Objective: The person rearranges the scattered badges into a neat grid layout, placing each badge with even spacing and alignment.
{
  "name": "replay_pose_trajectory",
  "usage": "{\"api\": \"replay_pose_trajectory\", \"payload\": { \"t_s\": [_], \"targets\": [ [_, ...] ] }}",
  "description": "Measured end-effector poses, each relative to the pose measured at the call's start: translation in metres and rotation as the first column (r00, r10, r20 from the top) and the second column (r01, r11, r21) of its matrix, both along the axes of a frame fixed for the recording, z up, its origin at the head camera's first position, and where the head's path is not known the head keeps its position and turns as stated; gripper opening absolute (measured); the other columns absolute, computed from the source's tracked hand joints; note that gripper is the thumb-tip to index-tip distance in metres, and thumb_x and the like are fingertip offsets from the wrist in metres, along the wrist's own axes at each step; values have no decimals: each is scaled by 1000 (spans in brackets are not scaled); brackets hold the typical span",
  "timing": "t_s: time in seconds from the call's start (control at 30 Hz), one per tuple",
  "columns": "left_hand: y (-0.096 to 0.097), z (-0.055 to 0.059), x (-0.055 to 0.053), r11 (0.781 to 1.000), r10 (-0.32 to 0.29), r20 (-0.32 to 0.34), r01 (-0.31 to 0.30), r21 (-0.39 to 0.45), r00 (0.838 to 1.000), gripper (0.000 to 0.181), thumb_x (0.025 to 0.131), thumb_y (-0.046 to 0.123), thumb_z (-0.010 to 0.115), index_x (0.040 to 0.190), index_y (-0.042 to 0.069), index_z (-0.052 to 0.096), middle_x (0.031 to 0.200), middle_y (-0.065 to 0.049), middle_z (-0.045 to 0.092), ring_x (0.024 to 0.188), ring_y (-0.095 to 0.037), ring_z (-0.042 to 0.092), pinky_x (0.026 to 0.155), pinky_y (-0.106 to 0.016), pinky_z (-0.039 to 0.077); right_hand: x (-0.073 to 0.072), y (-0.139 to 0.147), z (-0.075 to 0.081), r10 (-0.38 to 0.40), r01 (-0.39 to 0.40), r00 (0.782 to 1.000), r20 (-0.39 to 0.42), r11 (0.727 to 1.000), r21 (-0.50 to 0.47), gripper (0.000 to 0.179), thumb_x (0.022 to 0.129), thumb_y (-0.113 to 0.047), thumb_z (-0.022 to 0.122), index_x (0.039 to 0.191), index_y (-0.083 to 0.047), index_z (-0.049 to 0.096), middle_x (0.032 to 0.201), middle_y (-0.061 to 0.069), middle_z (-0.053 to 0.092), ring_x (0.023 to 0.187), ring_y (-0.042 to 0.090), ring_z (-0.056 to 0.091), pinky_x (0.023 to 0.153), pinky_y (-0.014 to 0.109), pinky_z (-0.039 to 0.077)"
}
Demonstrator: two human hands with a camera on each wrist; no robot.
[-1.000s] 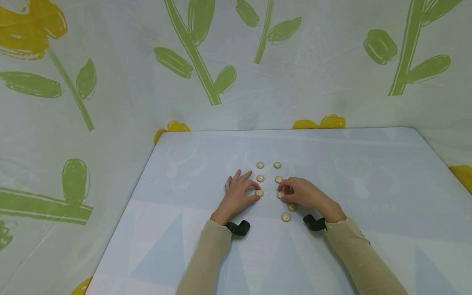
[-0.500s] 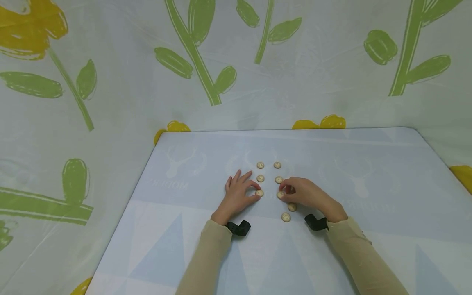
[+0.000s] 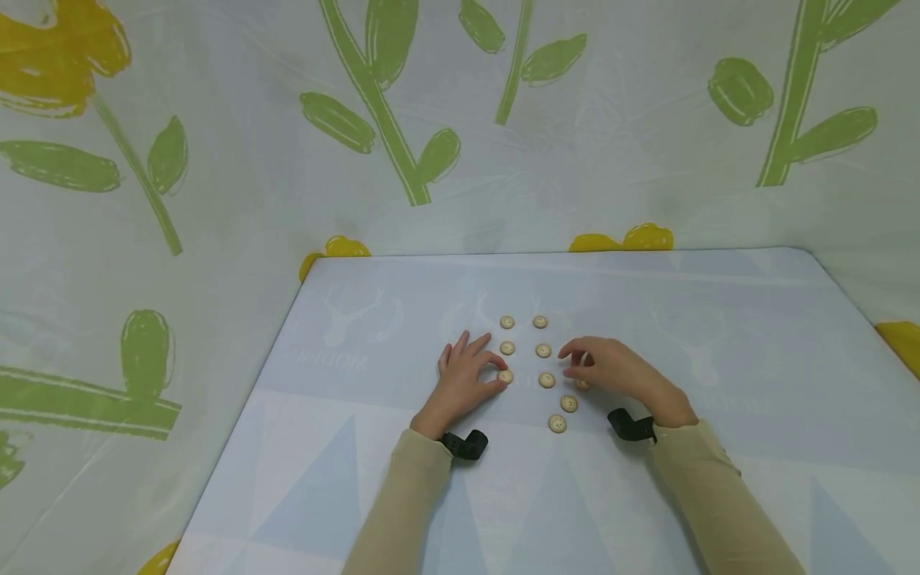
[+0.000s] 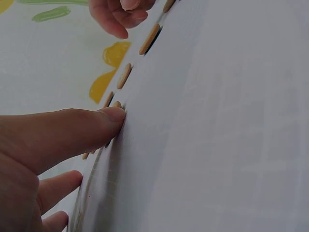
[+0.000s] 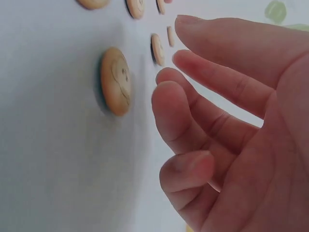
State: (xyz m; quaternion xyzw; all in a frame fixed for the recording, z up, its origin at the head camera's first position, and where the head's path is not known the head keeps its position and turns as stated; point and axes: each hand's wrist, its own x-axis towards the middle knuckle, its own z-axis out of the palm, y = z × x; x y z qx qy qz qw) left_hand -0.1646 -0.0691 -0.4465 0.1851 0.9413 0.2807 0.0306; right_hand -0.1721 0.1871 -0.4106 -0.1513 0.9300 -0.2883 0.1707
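Note:
My left hand (image 3: 460, 383) pinches a round wooden button (image 3: 505, 376) between thumb and forefinger on the tabletop, its other fingers spread. In the left wrist view the thumb (image 4: 91, 128) covers most of that button. To the right, my right hand (image 3: 621, 371) hovers with loosely bent fingers and holds nothing. A tan button (image 3: 581, 385) lies partly hidden beneath it. In the right wrist view a large, near button (image 5: 116, 81) sits apart from the fingertips (image 5: 169, 96). Just left of the right hand lies another button (image 3: 547, 380), fully uncovered.
More buttons form two rough columns: a far left one (image 3: 506, 322), a far right one (image 3: 540, 321), and the nearest one (image 3: 557, 424) at the front. A pale blue patterned cloth (image 3: 345, 479) covers the table. Behind stands a curtain (image 3: 251, 160) printed with leaves.
My right hand has let go of the third button in the right column and moved up and right, uncovering that button. The left hand has stayed put.

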Motion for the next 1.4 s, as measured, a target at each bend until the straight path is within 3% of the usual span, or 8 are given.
{"api": "replay_pose_trajectory", "payload": {
  "t_s": [0.5, 1.07, 1.4],
  "targets": [
    [0, -2, 0, 1000, -6, -10, 6, 8, 1000, 13, 78, 36, 65, 88, 29, 61, 141, 0, 32, 134, -28, 7, 100, -53, 2, 0, 22, 2, 28, -27, 999, 36, 1000, -12, 25, 82, -23, 63, 106, -13, 60, 89, -1, 57, 79, 16, 50, 68, 31, 42],
    [-1, -4, -1, 1000, -14, -37, 15, 18, 999, 14, 77, 35, 66, 89, 29, 61, 141, -1, 33, 134, -29, 9, 100, -53, 4, 2, 22, 4, 50, -52, 996, 80, 998, 20, 32, 76, -24, 70, 105, -15, 61, 91, -1, 56, 84, 17, 49, 74, 34, 41],
    [-2, -5, -1, 999, -20, -34, 21, 37, 999, 14, 77, 34, 66, 89, 29, 62, 141, -2, 33, 134, -30, 8, 99, -54, 4, 3, 19, 0, 76, -79, 995, 58, 995, 54, 15, 77, -16, 69, 90, -20, 62, 86, -2, 53, 82, 18, 47, 72, 33, 42]
  ]
}}
